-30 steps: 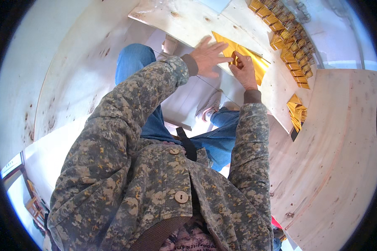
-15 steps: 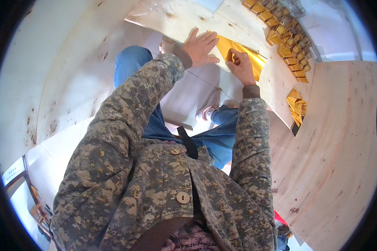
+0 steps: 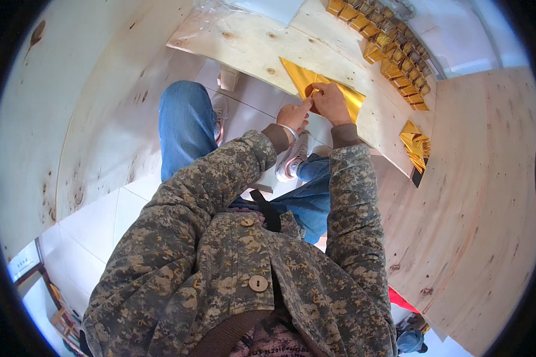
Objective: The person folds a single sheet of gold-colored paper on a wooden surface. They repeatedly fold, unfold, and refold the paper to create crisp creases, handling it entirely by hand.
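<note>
A folded sheet of gold foil paper (image 3: 302,74) lies on the wooden board, one long point reaching toward the far left. My right hand (image 3: 333,104) rests over its middle, fingers bent and pinching the paper near its front edge. Just beyond the board's near edge, my left hand (image 3: 294,116) is closed, with its fingertips meeting the right fingers at that same edge of the foil. What lies between the fingertips is partly hidden by the hands.
The pale wooden board (image 3: 250,47) carries rows of folded gold paper pieces (image 3: 393,56) at the far right. Nearer, a small gold folded stack (image 3: 415,143) sits by its right corner. Plywood panels (image 3: 458,196) flank both sides. Clear plastic (image 3: 211,7) lies at the back.
My left hand has left its flat, spread pose on the board and come nearer, its fingers closing beside the right hand. The right hand has shifted slightly left on the foil.
</note>
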`<action>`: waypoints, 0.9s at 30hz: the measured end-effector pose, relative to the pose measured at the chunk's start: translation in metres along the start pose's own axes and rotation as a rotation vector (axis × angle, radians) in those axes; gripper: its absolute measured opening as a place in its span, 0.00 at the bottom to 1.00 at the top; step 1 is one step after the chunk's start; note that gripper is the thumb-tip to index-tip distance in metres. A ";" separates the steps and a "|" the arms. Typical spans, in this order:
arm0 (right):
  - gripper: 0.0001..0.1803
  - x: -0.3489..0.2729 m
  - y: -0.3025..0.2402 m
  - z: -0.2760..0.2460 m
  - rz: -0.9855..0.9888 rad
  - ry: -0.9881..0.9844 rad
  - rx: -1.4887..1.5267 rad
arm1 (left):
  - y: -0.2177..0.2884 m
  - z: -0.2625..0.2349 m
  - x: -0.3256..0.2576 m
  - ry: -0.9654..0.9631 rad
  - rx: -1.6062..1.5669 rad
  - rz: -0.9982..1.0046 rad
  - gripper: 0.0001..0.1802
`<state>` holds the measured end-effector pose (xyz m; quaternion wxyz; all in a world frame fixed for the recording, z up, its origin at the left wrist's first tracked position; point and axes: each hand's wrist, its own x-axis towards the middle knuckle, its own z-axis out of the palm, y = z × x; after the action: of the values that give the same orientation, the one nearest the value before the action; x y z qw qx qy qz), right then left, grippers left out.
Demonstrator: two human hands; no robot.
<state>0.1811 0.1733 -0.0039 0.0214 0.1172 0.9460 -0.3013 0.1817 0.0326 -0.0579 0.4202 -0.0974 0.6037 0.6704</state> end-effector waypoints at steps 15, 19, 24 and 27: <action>0.17 -0.010 -0.008 -0.025 -0.095 0.278 0.104 | 0.061 -0.079 -0.003 0.153 0.818 0.790 0.13; 0.26 -0.004 0.004 -0.026 0.079 0.346 0.343 | 0.111 -0.091 0.016 -0.087 1.010 0.809 0.12; 0.35 -0.009 0.011 -0.021 0.279 0.341 0.763 | 0.160 -0.073 0.058 -0.360 1.301 0.828 0.15; 0.34 -0.013 0.011 -0.018 0.389 0.460 0.696 | 0.175 -0.047 0.087 -0.403 1.493 0.738 0.16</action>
<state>0.1964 0.1898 0.0064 -0.1735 0.3564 0.7291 -0.5579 -0.0099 0.0439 0.0026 0.2283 0.5286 0.7939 0.1954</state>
